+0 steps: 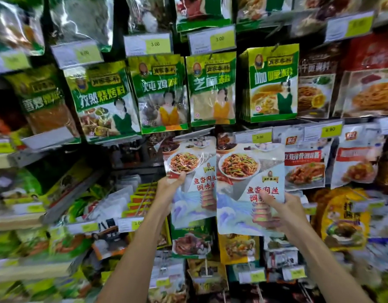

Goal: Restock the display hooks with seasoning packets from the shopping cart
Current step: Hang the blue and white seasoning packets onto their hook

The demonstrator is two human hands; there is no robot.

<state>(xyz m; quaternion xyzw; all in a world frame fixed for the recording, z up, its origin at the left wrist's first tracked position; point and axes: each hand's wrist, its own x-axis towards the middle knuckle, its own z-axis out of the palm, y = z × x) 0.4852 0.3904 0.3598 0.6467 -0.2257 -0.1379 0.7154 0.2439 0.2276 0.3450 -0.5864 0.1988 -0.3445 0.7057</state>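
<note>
Two pale seasoning packets, each printed with a plate of shredded stir-fry and red characters, are held up against the display wall. My left hand (pixel 168 186) grips the left packet (pixel 193 171) by its left edge, thumb on the front. My right hand (pixel 282 207) pinches the right packet (pixel 243 182) near its lower right, thumb over the red lettering. The two packets sit side by side and overlap slightly. Their tops reach a hook row with a yellow 3.00 price tag (pixel 261 136). The hook itself is hidden behind them. No shopping cart is in view.
Green seasoning packets (pixel 160 92) hang in a row just above, under yellow price tags. Red-and-white sauce packets (pixel 304 165) hang to the right. More packets fill the hooks below and to the left, where the view is blurred.
</note>
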